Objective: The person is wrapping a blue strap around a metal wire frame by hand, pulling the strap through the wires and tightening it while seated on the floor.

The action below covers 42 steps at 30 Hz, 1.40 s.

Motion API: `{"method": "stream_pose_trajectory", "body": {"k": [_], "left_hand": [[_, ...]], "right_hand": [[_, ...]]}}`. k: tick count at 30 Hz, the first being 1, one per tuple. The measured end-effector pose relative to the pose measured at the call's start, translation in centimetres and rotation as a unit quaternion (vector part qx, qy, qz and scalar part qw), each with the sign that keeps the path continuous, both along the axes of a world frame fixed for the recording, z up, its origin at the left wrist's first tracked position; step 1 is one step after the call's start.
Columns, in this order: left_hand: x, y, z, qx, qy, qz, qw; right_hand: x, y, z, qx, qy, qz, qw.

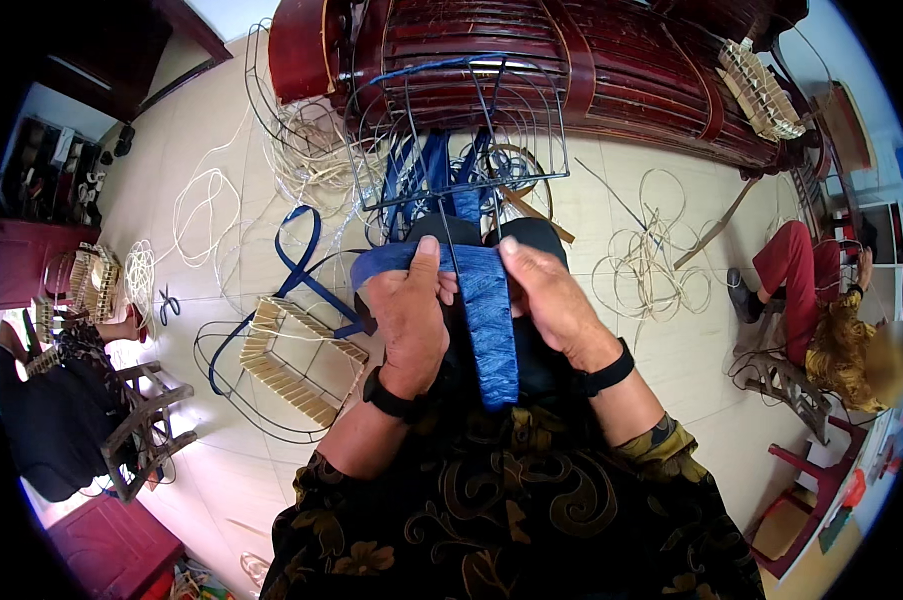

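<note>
In front of my lap a black wire basket frame (567, 150) stands with open bars. A band wrapped in shiny blue strip (490, 330) runs from the frame down towards my waist, between my hands. My left hand (407, 320) is closed on a flat blue strip (377, 265), thumb on top, at the left of the band. My right hand (567, 315) pinches the band's upper right edge, its thumb lying on the blue surface and its other fingers partly hidden beneath. More blue strips (437, 160) hang behind the frame's bars.
On the left floor lie a wire frame partly wrapped in tan strip (257, 360), scissors (170, 305) and tangled pale cord (307, 165). Loose pale coils (652, 265) spread at right. A dark red slatted bench (632, 65) stands ahead. People sit at left (62, 430) and right (837, 330).
</note>
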<state>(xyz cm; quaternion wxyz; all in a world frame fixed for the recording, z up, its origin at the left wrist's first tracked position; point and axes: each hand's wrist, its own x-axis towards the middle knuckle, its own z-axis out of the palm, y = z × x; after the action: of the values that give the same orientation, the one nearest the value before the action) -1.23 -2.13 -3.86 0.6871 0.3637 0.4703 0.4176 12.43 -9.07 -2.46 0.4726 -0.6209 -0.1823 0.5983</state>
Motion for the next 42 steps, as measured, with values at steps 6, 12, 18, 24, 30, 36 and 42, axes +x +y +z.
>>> {"method": "stream_pose_trajectory", "body": {"k": [6, 12, 18, 24, 30, 36, 42], "left_hand": [[-0.7, 0.8, -0.5, -0.014, -0.055, -0.006, 0.998], [-1.4, 0.3, -0.8, -0.052, -0.114, -0.022, 0.992], [-1.3, 0.6, -0.8, -0.032, -0.112, -0.012, 0.993], [-1.7, 0.7, -0.7, 0.007, -0.061, 0.002, 0.998], [-1.9, 0.8, -0.8, -0.001, -0.027, 0.001, 1.000], [-2.0, 0.5, -0.6, -0.036, -0.074, -0.008, 0.997], [-2.1, 0.3, -0.7, -0.052, -0.071, -0.012, 0.996]], "right_hand": [[0.9, 1.0, -0.6, 0.108, 0.006, 0.036, 0.993], [0.7, 0.6, -0.7, 0.090, -0.062, 0.066, 0.992], [0.5, 0.9, -0.8, 0.106, -0.053, 0.054, 0.991], [0.3, 1.0, -0.8, 0.081, -0.052, 0.067, 0.993], [0.2, 1.0, -1.3, 0.112, -0.057, 0.078, 0.989], [0.3, 0.3, -1.0, 0.092, -0.135, 0.108, 0.981], [-0.1, -0.2, -1.1, 0.104, -0.127, 0.087, 0.983]]}}
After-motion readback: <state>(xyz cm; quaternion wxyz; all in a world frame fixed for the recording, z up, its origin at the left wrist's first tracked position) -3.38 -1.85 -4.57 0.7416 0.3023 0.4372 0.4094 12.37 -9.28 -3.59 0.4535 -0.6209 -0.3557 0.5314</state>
